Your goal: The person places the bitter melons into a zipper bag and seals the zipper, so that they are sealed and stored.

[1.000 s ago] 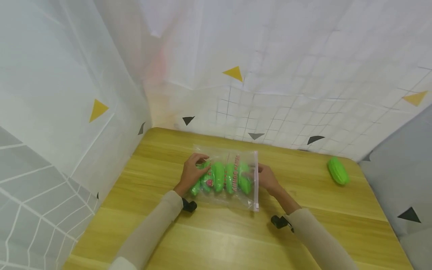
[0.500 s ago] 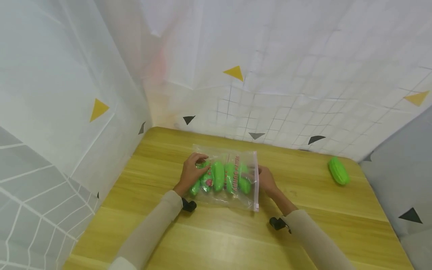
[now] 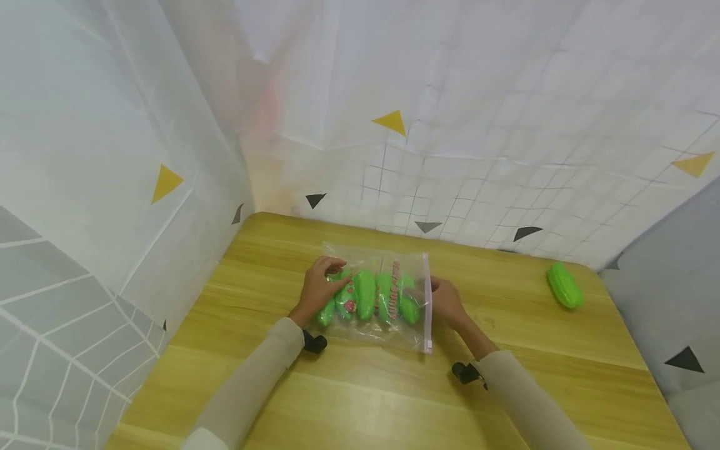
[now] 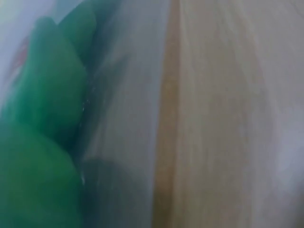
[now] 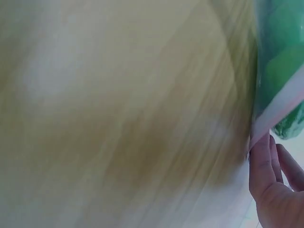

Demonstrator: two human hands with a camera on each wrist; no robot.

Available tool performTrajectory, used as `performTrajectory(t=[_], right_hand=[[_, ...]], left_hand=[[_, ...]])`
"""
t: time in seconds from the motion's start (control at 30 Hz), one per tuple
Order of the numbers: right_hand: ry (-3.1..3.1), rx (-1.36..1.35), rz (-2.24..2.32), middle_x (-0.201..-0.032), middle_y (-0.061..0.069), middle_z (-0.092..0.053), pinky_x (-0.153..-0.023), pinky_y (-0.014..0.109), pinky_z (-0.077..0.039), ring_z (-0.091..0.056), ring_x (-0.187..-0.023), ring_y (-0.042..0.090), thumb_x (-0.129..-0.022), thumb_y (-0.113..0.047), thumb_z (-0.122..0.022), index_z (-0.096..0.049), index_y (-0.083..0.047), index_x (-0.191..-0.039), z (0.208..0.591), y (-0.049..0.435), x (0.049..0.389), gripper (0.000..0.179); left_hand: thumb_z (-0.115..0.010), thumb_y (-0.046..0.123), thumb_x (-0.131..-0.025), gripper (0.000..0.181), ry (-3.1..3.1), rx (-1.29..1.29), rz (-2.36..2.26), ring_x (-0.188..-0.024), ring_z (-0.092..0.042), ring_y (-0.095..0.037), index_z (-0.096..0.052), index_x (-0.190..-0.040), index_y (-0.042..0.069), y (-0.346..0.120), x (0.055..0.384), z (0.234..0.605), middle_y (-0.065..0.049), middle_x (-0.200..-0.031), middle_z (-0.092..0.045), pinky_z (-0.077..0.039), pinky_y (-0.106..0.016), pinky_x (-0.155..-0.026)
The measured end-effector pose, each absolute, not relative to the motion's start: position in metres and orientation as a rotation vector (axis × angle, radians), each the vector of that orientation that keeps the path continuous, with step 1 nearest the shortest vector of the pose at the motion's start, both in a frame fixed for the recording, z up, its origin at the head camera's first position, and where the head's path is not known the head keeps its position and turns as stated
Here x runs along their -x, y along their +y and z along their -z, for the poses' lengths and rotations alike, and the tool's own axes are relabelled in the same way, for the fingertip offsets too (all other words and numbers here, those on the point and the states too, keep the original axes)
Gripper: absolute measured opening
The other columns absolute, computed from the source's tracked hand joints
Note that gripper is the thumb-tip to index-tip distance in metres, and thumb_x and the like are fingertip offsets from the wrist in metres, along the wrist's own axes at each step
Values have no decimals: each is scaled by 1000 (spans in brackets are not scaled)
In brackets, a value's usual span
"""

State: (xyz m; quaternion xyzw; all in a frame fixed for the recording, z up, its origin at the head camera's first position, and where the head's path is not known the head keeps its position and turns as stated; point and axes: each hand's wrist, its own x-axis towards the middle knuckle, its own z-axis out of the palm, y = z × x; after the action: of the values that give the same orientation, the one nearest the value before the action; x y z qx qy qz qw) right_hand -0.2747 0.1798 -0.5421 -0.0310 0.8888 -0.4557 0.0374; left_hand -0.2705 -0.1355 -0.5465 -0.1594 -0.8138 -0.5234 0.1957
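A clear zip bag (image 3: 413, 334) with red print lies flat on the table, its white zip edge (image 3: 427, 312) towards the right. Inside, several green cucumber-like pieces (image 3: 365, 294) lie side by side. My left hand (image 3: 317, 290) grips the bag's left end, thumb over the leftmost pieces; its other fingers are partly hidden. At the zip end, my right hand (image 3: 447, 300) reaches into the bag's mouth with fingers fairly straight, fingertips by the rightmost green piece (image 3: 409, 306). In the right wrist view, the fingers (image 5: 261, 164) pass under the zip strip (image 5: 280, 104).
A single ridged green piece (image 3: 565, 285) of similar shape lies on the wooden table (image 3: 349, 400), far to the right. White patterned sheeting (image 3: 478, 125) rises behind the table and along its sides. The left wrist view is blurred.
Almost nothing differs. My right hand shifts very slightly at the bag's mouth, and the bag's film creases a little. The left hand keeps its place.
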Motion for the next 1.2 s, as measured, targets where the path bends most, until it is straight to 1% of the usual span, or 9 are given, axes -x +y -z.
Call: performTrajectory(t=[0.13, 0.27, 0.47, 0.6, 0.73, 0.83, 1.0, 1.07, 1.2], right_hand=[[2725, 118, 1392, -110, 16, -69, -86, 40, -54, -63, -102, 29, -81, -43, -78, -67, -3, -119, 539, 190, 275, 56], [2649, 160, 1487, -107, 21, -68, -78, 35, -58, -67, -93, 30, -86, -31, -75, -66, 2, -119, 533, 205, 276, 48], [2501, 154, 1645, -113, 32, -61, -74, 47, -59, -69, -84, 43, -88, -28, -74, -55, 9, -129, 515, 240, 283, 58], [2838, 234, 1321, -110, 28, -65, -71, 49, -59, -69, -87, 41, -90, -33, -71, -57, 5, -128, 508, 280, 295, 56], [3140, 287, 923, -108, 32, -64, -72, 54, -56, -63, -96, 46, -92, -23, -66, -57, 10, -125, 506, 329, 310, 48], [3216, 198, 760, -111, 36, -60, -69, 57, -53, -58, -98, 51, -91, -21, -63, -54, 12, -125, 503, 364, 315, 48], [3244, -132, 509, -109, 39, -51, -53, 49, -48, -52, -89, 49, -91, -28, -58, -50, 13, -126, 492, 410, 309, 55], [3217, -265, 504, -110, 41, -49, -56, 51, -47, -50, -91, 51, -92, -34, -54, -48, 16, -126, 492, 422, 304, 61], [3146, -480, 625, -120, 44, -45, -79, 63, -42, -42, -106, 57, -92, -38, -51, -41, 22, -129, 496, 437, 294, 71]], left_hand=[[-83, 5, -77, 36, -2276, 449, 1474, -91, -64, -23, -67, -110, 0, -135, 270, 546, -9, -104, -63, -56, -39, -82], [-82, 5, -78, 35, -2283, 441, 1475, -92, -64, -23, -68, -110, 3, -136, 269, 546, -10, -104, -63, -56, -39, -83], [-82, 6, -78, 37, -2296, 434, 1480, -93, -63, -24, -67, -111, 1, -137, 269, 546, -10, -106, -63, -55, -38, -83], [-82, 7, -78, 37, -2288, 443, 1480, -93, -63, -23, -67, -111, 0, -137, 272, 548, -10, -106, -63, -55, -37, -83], [-83, 7, -78, 38, -2280, 435, 1485, -93, -63, -24, -67, -112, 0, -137, 273, 552, -9, -106, -63, -55, -37, -83], [-83, 8, -77, 39, -2280, 427, 1488, -94, -63, -23, -66, -112, -1, -139, 273, 553, -10, -106, -63, -55, -36, -84], [-84, 10, -77, 40, -2288, 410, 1490, -94, -63, -22, -66, -112, 0, -139, 273, 552, -9, -107, -63, -55, -35, -84], [-84, 10, -77, 40, -2294, 402, 1495, -94, -62, -22, -66, -112, 0, -139, 273, 552, -9, -107, -63, -55, -35, -84], [-84, 11, -78, 39, -2301, 402, 1503, -94, -63, -22, -67, -112, 1, -139, 273, 551, -9, -106, -63, -55, -34, -84]])
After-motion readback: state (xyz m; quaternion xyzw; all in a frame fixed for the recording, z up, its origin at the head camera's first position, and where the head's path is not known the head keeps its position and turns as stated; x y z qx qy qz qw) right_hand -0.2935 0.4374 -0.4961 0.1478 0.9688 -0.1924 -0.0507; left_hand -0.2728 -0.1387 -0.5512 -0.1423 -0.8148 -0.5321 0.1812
